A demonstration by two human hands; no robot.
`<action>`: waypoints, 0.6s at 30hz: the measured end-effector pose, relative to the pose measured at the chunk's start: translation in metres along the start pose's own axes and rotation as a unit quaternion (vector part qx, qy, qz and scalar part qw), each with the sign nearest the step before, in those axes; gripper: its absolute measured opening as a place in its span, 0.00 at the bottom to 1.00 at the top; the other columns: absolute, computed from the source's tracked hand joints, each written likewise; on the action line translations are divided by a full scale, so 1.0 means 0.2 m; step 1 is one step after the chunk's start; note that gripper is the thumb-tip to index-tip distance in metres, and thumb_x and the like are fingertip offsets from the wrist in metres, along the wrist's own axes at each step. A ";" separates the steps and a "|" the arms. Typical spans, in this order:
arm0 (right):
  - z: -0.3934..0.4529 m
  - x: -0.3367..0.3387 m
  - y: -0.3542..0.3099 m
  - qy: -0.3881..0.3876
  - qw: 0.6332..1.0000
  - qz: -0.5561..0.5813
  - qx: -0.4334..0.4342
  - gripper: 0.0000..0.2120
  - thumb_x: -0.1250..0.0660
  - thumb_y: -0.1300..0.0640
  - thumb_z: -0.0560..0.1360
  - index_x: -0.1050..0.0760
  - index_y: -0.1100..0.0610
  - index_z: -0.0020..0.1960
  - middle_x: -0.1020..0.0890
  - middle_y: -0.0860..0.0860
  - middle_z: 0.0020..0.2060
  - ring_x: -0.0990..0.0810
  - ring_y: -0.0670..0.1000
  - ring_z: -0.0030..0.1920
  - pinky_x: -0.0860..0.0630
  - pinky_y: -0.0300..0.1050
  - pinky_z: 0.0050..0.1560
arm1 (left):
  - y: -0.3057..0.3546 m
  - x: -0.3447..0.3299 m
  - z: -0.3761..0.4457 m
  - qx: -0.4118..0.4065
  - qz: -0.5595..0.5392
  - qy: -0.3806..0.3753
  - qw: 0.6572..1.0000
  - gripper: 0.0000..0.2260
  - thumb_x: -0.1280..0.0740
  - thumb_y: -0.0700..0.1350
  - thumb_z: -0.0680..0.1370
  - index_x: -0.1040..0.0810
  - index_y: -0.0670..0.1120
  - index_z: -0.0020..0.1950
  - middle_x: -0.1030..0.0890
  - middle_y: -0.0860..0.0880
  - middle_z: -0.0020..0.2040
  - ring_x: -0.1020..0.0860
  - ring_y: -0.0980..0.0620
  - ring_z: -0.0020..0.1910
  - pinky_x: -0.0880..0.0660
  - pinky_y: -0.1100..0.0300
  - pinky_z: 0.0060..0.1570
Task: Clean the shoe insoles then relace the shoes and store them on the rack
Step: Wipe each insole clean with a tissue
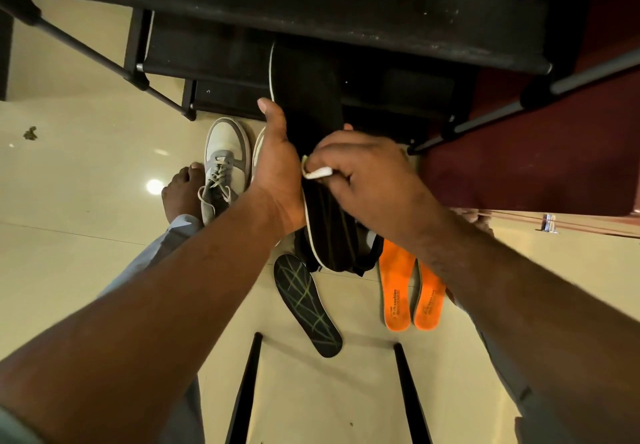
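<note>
Held insole (308, 97) blk w/ pale edge. Floor insole (306, 305) blk w/ yellowish crossing lines. Two insoles (396, 291) orange, dark print. Sneaker (225, 163) grey/white. Cloth (317, 173) white. Floor (86, 183) cream. Rack (311, 0) blk.

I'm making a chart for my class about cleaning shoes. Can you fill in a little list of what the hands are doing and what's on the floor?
left hand: holds the black insole steady
right hand: pinches a small white cloth against the black insole
on the floor, middle: another black insole with pale green lines
on the floor, right: two orange insoles, side by side
on the floor, left: a grey and white sneaker, laced
ahead: black shoe rack
step now: wiping the insole
</note>
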State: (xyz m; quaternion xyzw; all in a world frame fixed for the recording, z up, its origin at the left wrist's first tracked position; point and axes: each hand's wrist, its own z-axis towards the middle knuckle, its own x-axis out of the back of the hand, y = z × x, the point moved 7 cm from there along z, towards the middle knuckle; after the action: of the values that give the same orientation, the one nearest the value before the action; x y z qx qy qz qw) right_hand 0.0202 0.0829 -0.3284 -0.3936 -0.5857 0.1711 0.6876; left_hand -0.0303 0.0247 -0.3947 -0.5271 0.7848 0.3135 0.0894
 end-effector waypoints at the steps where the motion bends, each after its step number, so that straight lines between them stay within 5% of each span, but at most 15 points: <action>1: 0.00 -0.01 0.03 -0.007 1.000 -0.014 -0.002 0.08 0.33 0.68 0.70 0.18 0.62 0.47 0.17 0.55 0.45 0.18 0.54 0.46 0.22 0.52 0.55 | -0.01 0.00 0.00 0.003 0.000 -0.003 1.000 0.43 0.56 0.75 0.75 0.20 0.42 0.63 0.18 0.41 0.59 0.19 0.44 0.60 0.21 0.50 0.58; 6: -0.02 0.00 0.16 -0.004 0.997 -0.061 -0.051 0.10 0.34 0.71 0.70 0.18 0.64 0.47 0.18 0.58 0.46 0.18 0.57 0.49 0.20 0.56 0.50 | -0.02 -0.01 -0.01 0.006 0.008 -0.021 1.000 0.46 0.58 0.75 0.75 0.29 0.39 0.72 0.26 0.38 0.69 0.24 0.41 0.66 0.26 0.45 0.65; 11: -0.01 -0.01 0.00 0.000 1.000 -0.011 0.025 0.09 0.34 0.70 0.70 0.18 0.63 0.46 0.18 0.55 0.44 0.18 0.55 0.44 0.20 0.52 0.50 | 0.00 -0.01 -0.01 0.000 -0.009 -0.012 1.000 0.43 0.55 0.74 0.75 0.21 0.41 0.62 0.20 0.41 0.60 0.19 0.44 0.59 0.20 0.49 0.55; 15: -0.01 -0.02 0.19 -0.016 0.996 -0.077 -0.045 0.09 0.34 0.71 0.70 0.19 0.65 0.47 0.19 0.59 0.45 0.19 0.59 0.46 0.21 0.59 0.49 | -0.02 -0.03 -0.01 0.003 0.001 -0.035 0.999 0.42 0.57 0.74 0.76 0.22 0.43 0.64 0.23 0.38 0.67 0.21 0.41 0.63 0.25 0.43 0.63; 18: -0.01 -0.02 0.08 -0.003 0.998 -0.062 -0.009 0.09 0.34 0.71 0.70 0.19 0.63 0.46 0.18 0.57 0.44 0.19 0.57 0.45 0.21 0.56 0.50 | -0.02 -0.02 -0.01 0.004 0.001 -0.026 1.000 0.42 0.56 0.74 0.76 0.21 0.43 0.63 0.23 0.39 0.66 0.21 0.42 0.62 0.23 0.46 0.60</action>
State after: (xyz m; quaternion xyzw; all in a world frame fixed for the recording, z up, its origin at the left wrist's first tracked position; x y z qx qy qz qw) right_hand 0.0252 0.0904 -0.3431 -0.3626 -0.6121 0.1240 0.6917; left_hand -0.0247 0.0249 -0.3930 -0.5180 0.7838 0.3238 0.1119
